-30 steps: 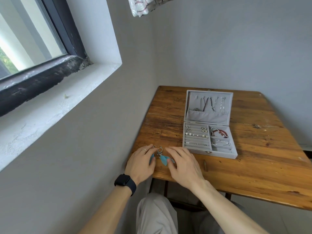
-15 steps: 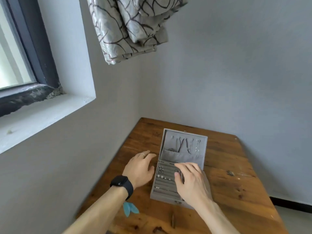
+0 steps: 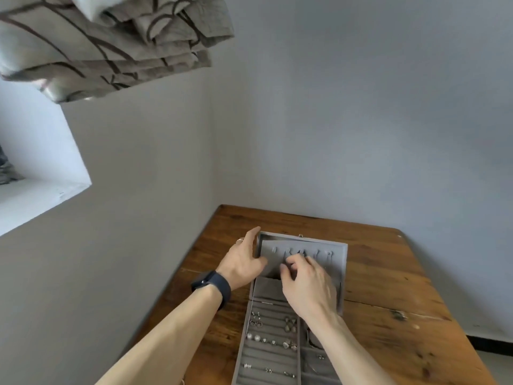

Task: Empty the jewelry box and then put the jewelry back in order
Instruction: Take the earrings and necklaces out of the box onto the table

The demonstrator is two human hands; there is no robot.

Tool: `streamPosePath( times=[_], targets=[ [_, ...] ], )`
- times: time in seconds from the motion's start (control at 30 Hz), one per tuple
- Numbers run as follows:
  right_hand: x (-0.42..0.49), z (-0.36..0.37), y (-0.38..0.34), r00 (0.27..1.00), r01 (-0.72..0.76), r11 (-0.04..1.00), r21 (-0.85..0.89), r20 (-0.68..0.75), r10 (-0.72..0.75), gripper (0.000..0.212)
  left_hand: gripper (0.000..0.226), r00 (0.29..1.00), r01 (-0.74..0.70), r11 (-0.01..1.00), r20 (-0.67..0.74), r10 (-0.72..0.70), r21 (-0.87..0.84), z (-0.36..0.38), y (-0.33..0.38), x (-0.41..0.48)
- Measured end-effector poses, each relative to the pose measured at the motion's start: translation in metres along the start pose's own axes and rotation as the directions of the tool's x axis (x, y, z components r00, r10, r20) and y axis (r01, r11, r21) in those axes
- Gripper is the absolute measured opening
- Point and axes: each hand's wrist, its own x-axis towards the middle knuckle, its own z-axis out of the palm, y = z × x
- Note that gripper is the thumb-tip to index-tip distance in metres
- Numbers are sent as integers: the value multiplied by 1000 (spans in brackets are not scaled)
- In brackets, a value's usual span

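The grey jewelry box (image 3: 266, 355) lies open on the wooden table (image 3: 388, 276), its lid (image 3: 339, 263) standing upright at the far side. Several necklaces (image 3: 317, 254) hang from hooks inside the lid. Rings and earrings (image 3: 289, 325) sit in the padded rows of the left tray. My left hand (image 3: 241, 264) holds the lid's left edge, thumb on the inner face. My right hand (image 3: 308, 287) reaches into the lid, fingertips curled and pinching at a necklace near the hooks. My right forearm hides most of the right compartment.
The table stands in a corner, with grey walls to the left and behind. A patterned curtain (image 3: 111, 43) hangs overhead at the upper left. A white window ledge (image 3: 41, 195) juts out at the left. A dark watch (image 3: 213, 287) is on my left wrist.
Both hands moved from the table's near edge up to the box. The left hand now holds the lid and the right rose from the ring rows to the necklaces. The view tilted upward.
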Motion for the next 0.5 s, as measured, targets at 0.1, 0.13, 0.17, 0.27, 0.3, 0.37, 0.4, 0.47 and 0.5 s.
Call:
streamPosePath(
  times=[0.1, 0.13, 0.17, 0.27, 0.3, 0.37, 0.4, 0.47, 0.5],
  targets=[
    [8, 5, -5, 998, -64, 997, -34, -25, 63, 21, 75, 1000, -14, 999, 0, 14, -38, 2, -5, 1],
    [10, 6, -6, 997, -74, 996, -51, -27, 73, 19, 73, 1000, -23, 999, -14, 22, -46, 3, -6, 1],
    [12, 7, -6, 997, -77, 995, -63, -28, 75, 17, 71, 999, -34, 998, -29, 32, -54, 2, -7, 0],
    [16, 2, -5, 996, -70, 998, 2, -48, 70, 12, 68, 996, -59, 997, -68, 55, -58, 1, -8, -2],
    [18, -1, -4, 996, -62, 996, 57, -62, 66, 11, 67, 996, -64, 996, -72, 59, -62, 1, -8, -3],
    [24, -11, -5, 992, -53, 979, 197, -101, 74, 9, 67, 996, -66, 995, -68, 61, -72, 1, -8, -5],
    [28, -17, -6, 989, -46, 963, 266, -125, 82, 10, 67, 996, -66, 995, -66, 61, -71, 0, -8, -5],
    [34, -33, -11, 984, -20, 937, 349, -157, 79, 12, 68, 996, -62, 997, -60, 58, -55, 0, -6, -6],
    [37, -41, -14, 985, -3, 929, 371, -161, 67, 11, 69, 997, -56, 997, -53, 53, -50, -1, -5, -7]
  ],
)
